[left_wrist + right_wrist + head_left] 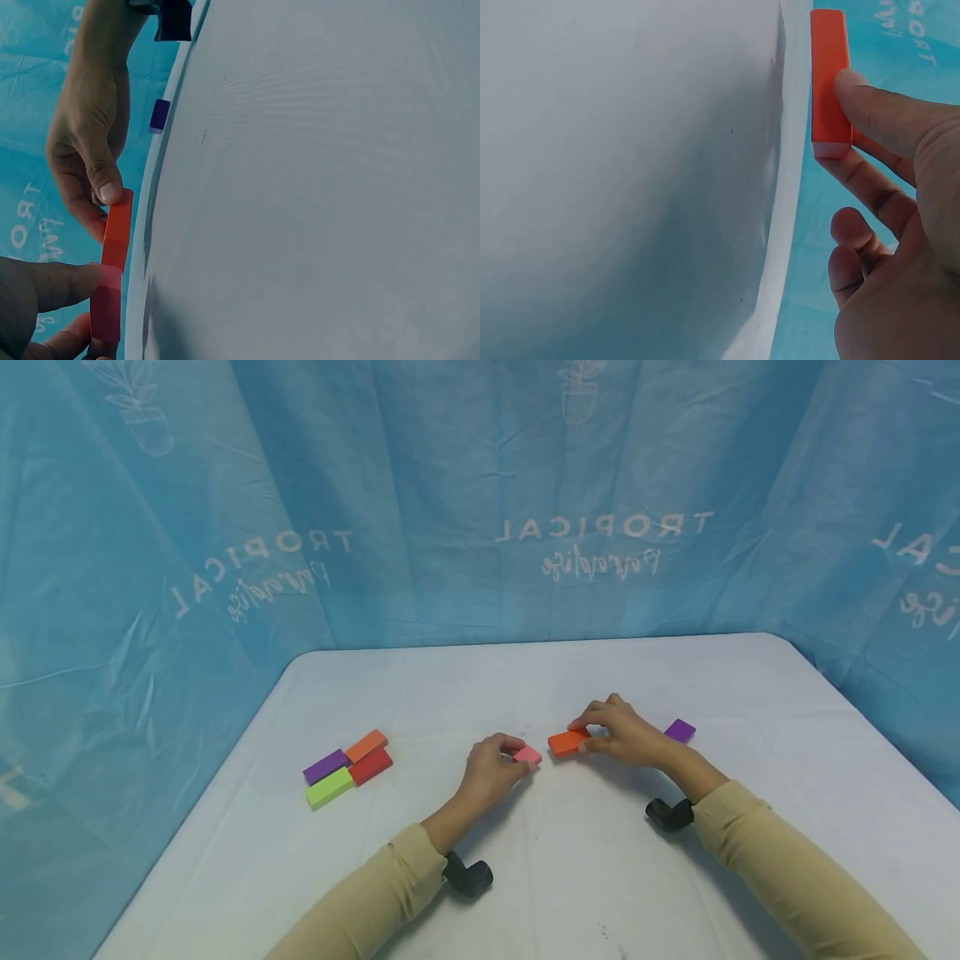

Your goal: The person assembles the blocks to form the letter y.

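Observation:
Near the middle of the table my left hand (491, 770) pinches a pink block (529, 755) between thumb and fingers. To its right, my right hand (618, 733) grips an orange block (566, 743), thumb on the near face and fingers behind; the right wrist view shows this orange block (829, 79) upright in the picture. In the head view a small gap separates the two blocks. From the left wrist, the pink block (106, 304) appears just below the orange one (117, 229). A purple block (680, 731) lies just beyond my right wrist, partly hidden by it.
On the left of the white table (450, 685) lie a purple block (326, 767), an orange block (367, 746), a red block (371, 766) and a lime green block (330, 788), grouped together. A blue printed curtain (465, 460) hangs behind the table. Black wrist cameras (469, 877) sit under both forearms.

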Action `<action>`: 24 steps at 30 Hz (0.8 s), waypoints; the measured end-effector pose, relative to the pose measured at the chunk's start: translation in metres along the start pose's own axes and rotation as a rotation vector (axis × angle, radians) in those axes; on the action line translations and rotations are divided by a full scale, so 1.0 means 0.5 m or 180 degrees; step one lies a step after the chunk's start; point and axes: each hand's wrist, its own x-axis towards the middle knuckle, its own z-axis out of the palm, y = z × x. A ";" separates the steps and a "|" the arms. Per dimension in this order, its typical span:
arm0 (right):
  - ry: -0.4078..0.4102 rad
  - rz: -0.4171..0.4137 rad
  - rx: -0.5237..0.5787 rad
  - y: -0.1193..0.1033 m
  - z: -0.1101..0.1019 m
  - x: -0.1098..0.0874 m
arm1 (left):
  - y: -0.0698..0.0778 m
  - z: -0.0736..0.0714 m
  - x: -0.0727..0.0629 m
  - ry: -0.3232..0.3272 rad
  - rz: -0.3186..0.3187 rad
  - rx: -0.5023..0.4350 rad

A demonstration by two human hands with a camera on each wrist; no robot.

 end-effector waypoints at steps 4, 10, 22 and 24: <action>-0.0056 0.0044 -0.0014 0.001 0.003 0.005 | 0.000 0.003 0.002 0.0019 0.0003 0.0030; -0.0101 0.0061 -0.0019 0.002 0.005 0.010 | 0.000 0.007 0.002 0.0018 -0.0026 0.0061; -0.0129 0.0044 -0.0081 0.001 0.011 0.016 | 0.000 0.015 0.003 0.0013 -0.0011 0.0276; -0.0137 0.0059 -0.0074 0.002 0.011 0.017 | -0.001 0.016 0.003 0.0018 0.0041 0.0317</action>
